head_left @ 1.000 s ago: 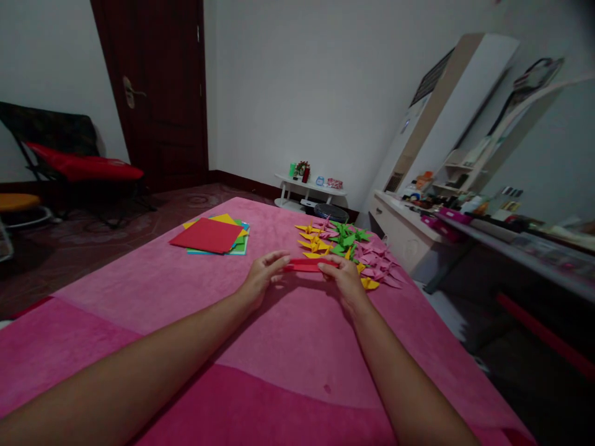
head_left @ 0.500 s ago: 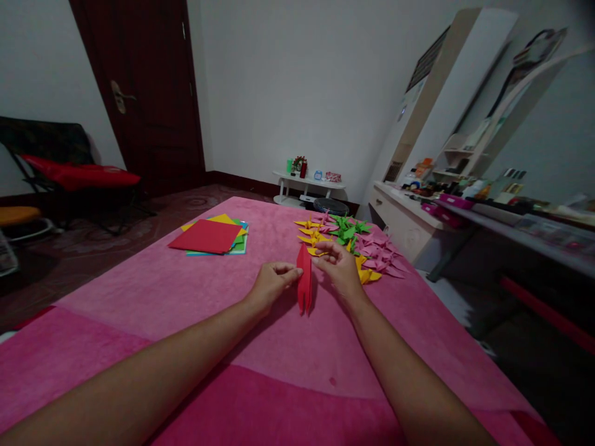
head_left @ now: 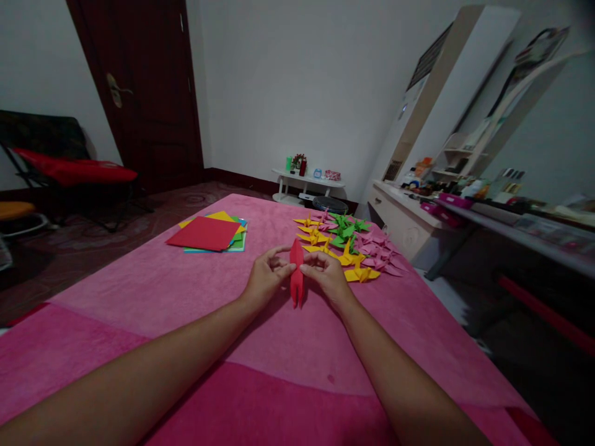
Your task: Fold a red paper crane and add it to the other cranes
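Paper this light creases easily: your left hand [head_left: 264, 280] and right hand [head_left: 326, 276] each pinch the upper sides of the narrow folded red paper piece [head_left: 296, 286], upright at frame centre on the pink blanket [head_left: 186, 297].

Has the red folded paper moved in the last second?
Yes. Against the paper cranes, the red folded paper, pinched between left hand and right hand, has turned from crosswise to pointing away from the person.
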Available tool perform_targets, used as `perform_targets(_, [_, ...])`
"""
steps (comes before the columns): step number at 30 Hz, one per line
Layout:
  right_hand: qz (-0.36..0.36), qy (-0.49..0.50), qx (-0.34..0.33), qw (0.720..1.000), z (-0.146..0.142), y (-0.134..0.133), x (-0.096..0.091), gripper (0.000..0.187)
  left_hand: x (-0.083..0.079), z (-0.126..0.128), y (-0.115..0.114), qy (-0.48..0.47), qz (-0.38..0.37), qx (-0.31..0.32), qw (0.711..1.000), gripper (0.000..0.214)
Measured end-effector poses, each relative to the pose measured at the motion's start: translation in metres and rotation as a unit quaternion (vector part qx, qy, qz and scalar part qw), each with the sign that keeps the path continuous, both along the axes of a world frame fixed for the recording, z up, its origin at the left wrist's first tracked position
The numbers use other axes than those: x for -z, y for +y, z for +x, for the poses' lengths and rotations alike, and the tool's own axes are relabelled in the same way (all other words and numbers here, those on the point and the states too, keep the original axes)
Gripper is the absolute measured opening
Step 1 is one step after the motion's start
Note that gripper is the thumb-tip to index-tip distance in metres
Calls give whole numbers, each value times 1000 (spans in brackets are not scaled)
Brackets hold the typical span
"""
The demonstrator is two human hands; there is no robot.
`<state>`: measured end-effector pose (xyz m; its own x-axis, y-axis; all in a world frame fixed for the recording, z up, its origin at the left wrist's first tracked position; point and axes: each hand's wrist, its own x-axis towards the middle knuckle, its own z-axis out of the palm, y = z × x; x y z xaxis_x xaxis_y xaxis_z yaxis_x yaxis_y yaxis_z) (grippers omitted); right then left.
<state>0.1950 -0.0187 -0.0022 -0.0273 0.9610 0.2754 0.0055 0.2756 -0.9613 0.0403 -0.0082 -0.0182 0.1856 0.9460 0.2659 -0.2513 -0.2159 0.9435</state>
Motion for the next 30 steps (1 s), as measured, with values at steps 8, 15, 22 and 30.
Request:
perform_targets(8, [-81, 55, -17, 995, -2, -2, 5, 19, 2, -2, 2, 0, -41, 51, 998, 36])
perform_targets(15, [-57, 74, -10, 996, 1, 0, 9, 18, 5, -2, 2, -54, -115, 152, 980, 36])
perform_targets(22, [-6, 11, 2, 1000, 2, 1, 12, 10, 7, -3, 2, -45, -125, 115, 984, 29])
perform_targets(30, [82, -90, 11, 993, 5, -1, 8, 15, 9, -4, 5, -48, -135, 107, 984, 24])
